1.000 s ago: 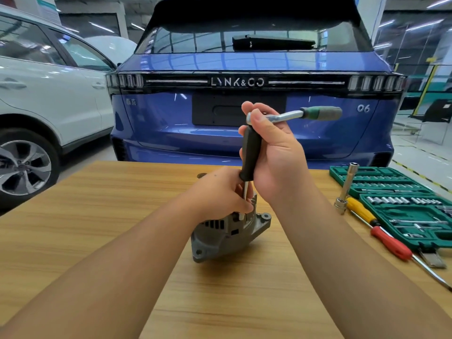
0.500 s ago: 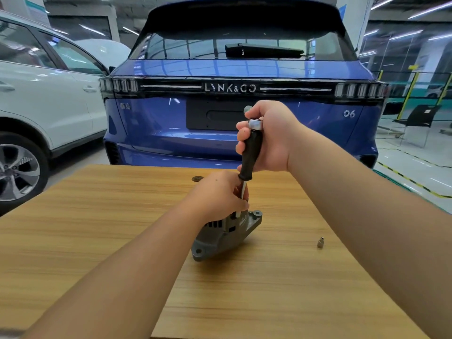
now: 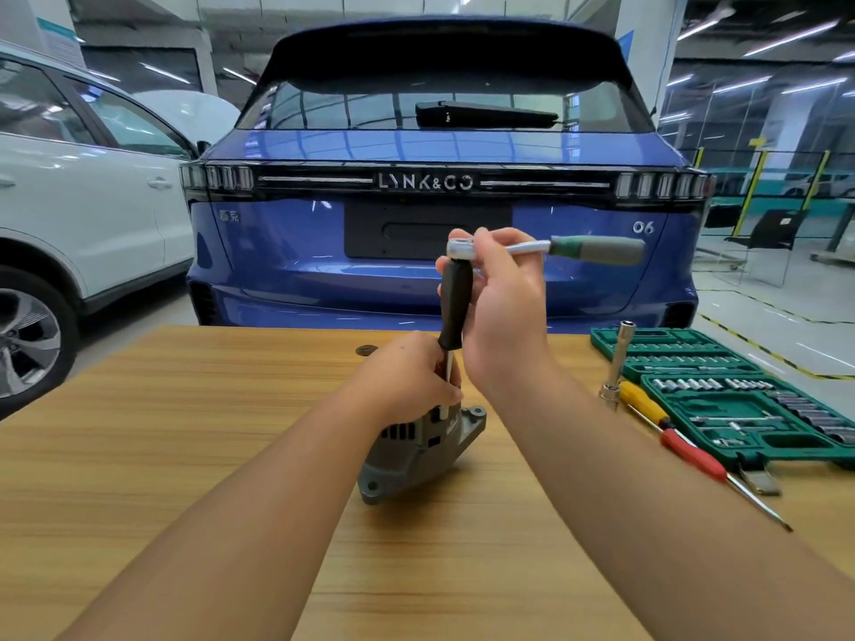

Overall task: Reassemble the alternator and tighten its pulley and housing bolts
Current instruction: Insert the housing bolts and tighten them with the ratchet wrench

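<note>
alternator [image 3: 418,451] under left hand [image 3: 407,377], right hand [image 3: 502,307] above.

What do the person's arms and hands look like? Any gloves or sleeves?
No gloves and no sleeves in view. The left hand and right hand are bare, and both forearms are bare up to the picture's edge. No watch, ring or bracelet shows.

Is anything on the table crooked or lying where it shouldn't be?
A few things. The alternator lies tilted on its side on the table while the left hand steadies it. A long socket tool leans against the green tool case, and a yellow-and-red screwdriver lies loose beside it. Nothing looks broken.
</note>
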`<state>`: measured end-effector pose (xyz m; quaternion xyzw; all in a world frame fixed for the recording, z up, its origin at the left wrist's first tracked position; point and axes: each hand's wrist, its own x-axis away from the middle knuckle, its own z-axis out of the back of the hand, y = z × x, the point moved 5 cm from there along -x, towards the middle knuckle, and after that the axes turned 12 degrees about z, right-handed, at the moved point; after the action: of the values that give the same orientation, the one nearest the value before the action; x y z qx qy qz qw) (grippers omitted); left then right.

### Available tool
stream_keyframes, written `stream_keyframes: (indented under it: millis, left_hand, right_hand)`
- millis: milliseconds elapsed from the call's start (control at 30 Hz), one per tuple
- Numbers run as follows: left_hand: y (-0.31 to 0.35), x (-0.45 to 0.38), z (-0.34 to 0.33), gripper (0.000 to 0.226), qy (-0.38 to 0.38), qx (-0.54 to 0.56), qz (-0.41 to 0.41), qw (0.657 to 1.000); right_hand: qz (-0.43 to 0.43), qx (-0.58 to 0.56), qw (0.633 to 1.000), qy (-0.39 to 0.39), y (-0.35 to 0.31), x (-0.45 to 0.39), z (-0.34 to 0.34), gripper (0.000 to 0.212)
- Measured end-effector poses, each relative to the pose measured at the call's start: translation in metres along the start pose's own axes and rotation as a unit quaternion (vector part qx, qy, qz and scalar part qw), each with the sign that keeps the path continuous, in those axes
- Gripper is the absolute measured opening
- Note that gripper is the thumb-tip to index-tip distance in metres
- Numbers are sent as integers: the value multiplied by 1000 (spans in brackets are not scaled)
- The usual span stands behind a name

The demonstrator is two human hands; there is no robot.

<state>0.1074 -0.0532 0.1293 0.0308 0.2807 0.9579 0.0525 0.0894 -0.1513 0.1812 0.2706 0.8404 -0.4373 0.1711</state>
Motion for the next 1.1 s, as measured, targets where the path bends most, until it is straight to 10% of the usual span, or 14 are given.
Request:
stream_keyframes:
  millis: [133, 400, 600, 733, 967, 1100]
  left_hand:
    - [-4, 1, 2, 10, 3, 17, 1, 1000]
    - [-4, 2, 6, 13, -2, -10, -19, 1000]
    - [-9, -3, 9, 10, -11, -17, -36, 999]
    - [-17, -8, 12, 11, -17, -11, -43, 999]
    - [-18, -19, 14, 10, -4, 4, -37, 999]
    - [-17, -28, 11, 6, -2, 15, -27, 1000]
  right_hand:
    - [20, 31, 992, -123, 6, 11, 4, 31]
    - [-107, -44, 984, -135, 19, -1, 6, 65]
    - [-22, 149, 985, -85, 17, -17, -4, 20]
    - [-111, -69, 976, -176, 24, -21, -3, 6]
    - [114, 8, 961, -251, 31, -27, -8, 38]
    - [49, -126, 944, -300, 41, -33, -7, 40]
